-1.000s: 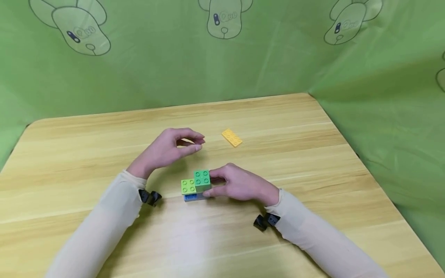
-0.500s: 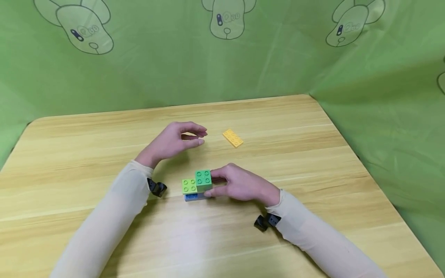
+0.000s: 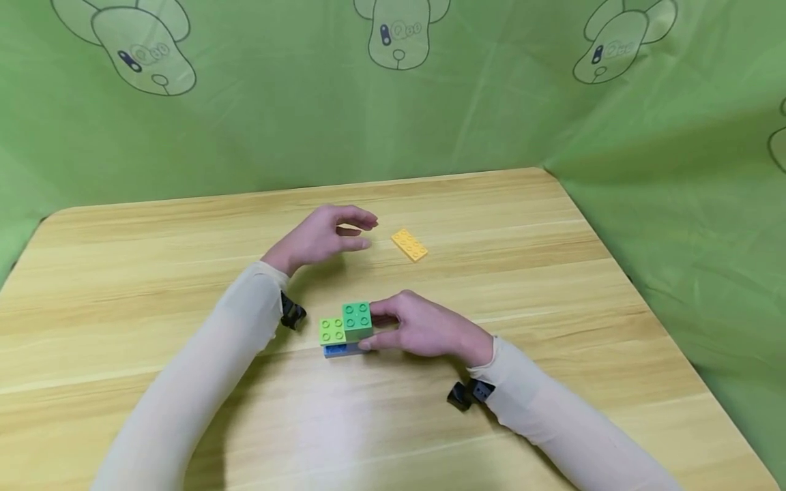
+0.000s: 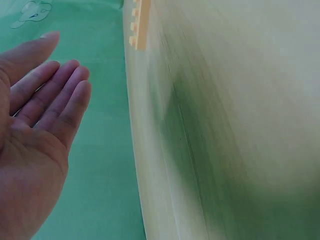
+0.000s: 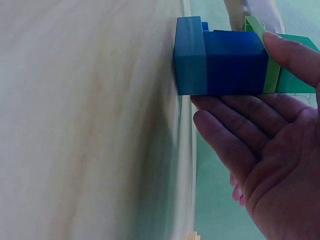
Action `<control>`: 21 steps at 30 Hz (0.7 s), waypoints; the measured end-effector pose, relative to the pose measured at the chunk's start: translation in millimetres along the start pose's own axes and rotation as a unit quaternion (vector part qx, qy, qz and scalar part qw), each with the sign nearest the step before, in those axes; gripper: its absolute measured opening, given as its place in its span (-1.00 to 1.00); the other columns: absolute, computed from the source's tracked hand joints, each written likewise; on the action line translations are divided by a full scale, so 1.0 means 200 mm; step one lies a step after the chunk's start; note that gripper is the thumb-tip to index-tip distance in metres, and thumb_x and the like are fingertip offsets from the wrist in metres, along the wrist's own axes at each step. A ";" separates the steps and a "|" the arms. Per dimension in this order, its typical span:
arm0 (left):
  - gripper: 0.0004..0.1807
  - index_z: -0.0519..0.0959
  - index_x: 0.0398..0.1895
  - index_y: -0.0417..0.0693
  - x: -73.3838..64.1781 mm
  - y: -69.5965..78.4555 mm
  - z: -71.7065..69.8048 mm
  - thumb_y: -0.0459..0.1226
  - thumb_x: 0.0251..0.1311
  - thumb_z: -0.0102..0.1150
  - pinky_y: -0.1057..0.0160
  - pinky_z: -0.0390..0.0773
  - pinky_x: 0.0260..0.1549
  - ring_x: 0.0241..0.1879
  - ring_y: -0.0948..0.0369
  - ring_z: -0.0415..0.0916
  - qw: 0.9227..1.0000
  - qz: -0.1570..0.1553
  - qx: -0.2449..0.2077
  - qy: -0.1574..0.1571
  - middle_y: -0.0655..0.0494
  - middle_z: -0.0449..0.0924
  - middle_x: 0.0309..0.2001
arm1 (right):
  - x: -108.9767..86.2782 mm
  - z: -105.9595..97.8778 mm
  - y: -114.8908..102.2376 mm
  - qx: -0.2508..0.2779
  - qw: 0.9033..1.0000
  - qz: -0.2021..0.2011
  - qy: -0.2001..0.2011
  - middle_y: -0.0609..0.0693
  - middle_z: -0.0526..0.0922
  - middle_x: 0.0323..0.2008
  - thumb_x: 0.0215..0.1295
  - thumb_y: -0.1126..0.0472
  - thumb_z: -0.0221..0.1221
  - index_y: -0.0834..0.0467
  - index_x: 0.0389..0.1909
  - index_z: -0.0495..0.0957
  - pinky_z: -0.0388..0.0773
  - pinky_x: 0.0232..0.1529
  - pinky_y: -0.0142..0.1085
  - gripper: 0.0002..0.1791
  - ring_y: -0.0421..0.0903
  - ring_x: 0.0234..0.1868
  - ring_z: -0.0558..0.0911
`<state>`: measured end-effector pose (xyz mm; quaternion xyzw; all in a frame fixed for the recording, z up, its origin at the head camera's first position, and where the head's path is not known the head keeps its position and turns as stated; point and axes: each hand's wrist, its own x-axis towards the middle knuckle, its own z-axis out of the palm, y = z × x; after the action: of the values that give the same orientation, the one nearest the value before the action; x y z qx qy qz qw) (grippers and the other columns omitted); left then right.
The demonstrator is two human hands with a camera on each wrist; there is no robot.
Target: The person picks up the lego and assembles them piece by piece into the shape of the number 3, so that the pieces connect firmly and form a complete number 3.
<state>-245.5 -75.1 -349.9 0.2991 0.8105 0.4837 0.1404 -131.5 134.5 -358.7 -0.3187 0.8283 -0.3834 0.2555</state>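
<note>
left hand (image 3: 321, 235): grip apart, bare, near yellow brick (image 3: 409, 245) on surface (image 3: 522, 273). right hand (image 3: 426, 324): grip clamped on brick stack (image 3: 357, 319). step, seemingly: fetching yellow brick; next calls for a pinch.

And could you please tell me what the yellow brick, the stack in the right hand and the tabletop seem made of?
Yellow brick: probably moulded plastic, evenly coloured with raised round studs.
Stack: likely hard plastic too, smooth-faced, with straight edges and studs on top.
Tabletop: wood or wood-look laminate, I can't tell which; it shows streaked grain and a soft glare.
</note>
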 end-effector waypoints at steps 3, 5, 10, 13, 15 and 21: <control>-0.53 0.50 0.23 -0.21 0.04 0.00 0.00 -0.31 0.27 0.29 0.16 0.41 0.21 0.17 0.16 0.45 1.000 -0.006 0.014 -0.009 0.02 0.53 0.18 | 0.00 0.00 0.00 0.001 1.000 0.000 0.000 -0.31 0.68 -0.17 0.28 -0.02 0.31 0.01 -0.01 0.65 0.59 -0.09 -0.31 -0.67 -0.26 -0.23 0.61; -0.53 0.50 0.23 -0.22 0.06 -0.01 0.01 -0.33 0.27 0.28 0.20 0.41 0.20 0.17 0.16 0.44 1.000 -0.007 0.016 -0.011 0.02 0.53 0.18 | 0.00 0.00 0.00 0.003 1.000 -0.002 0.000 -0.31 0.68 -0.17 0.28 -0.02 0.31 0.01 0.00 0.65 0.59 -0.09 -0.30 -0.67 -0.27 -0.23 0.61; -0.52 0.49 0.25 -0.23 0.11 -0.04 0.04 -0.36 0.27 0.28 0.21 0.41 0.20 0.18 0.17 0.43 1.000 -0.015 0.007 -0.011 0.03 0.52 0.20 | 0.00 0.00 0.00 0.010 1.000 -0.005 -0.003 -0.31 0.69 -0.18 0.28 -0.01 0.31 0.01 -0.03 0.65 0.60 -0.11 -0.30 -0.70 -0.27 -0.25 0.62; -0.50 0.46 0.27 -0.23 0.13 -0.05 0.04 -0.34 0.26 0.29 0.21 0.39 0.21 0.21 0.16 0.41 1.000 -0.021 0.013 -0.017 0.02 0.49 0.22 | 0.01 0.01 0.00 0.020 1.000 -0.009 -0.009 -0.28 0.69 -0.16 0.28 0.00 0.31 0.03 -0.02 0.65 0.59 -0.06 -0.33 -0.69 -0.29 -0.18 0.64; -0.50 0.46 0.27 -0.24 0.14 -0.05 0.04 -0.35 0.27 0.28 0.22 0.38 0.22 0.22 0.14 0.40 0.999 -0.022 0.024 -0.019 0.00 0.48 0.23 | 0.01 0.01 0.00 0.026 1.000 -0.009 -0.012 -0.27 0.69 -0.14 0.28 0.00 0.31 0.05 -0.01 0.64 0.57 0.00 -0.34 -0.68 -0.29 -0.11 0.65; -0.51 0.44 0.28 -0.27 0.20 -0.05 0.05 -0.38 0.29 0.24 0.21 0.36 0.24 0.23 0.11 0.38 0.998 -0.023 0.039 -0.038 -0.04 0.47 0.24 | 0.01 0.00 0.00 0.031 0.999 -0.004 -0.013 -0.26 0.70 -0.14 0.28 0.02 0.32 0.06 -0.03 0.64 0.57 0.00 -0.35 -0.69 -0.29 -0.09 0.65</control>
<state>-275.6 -45.9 -361.3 0.3036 0.8297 0.4364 0.1701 -133.0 133.0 -359.2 -0.3189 0.8115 -0.4057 0.2744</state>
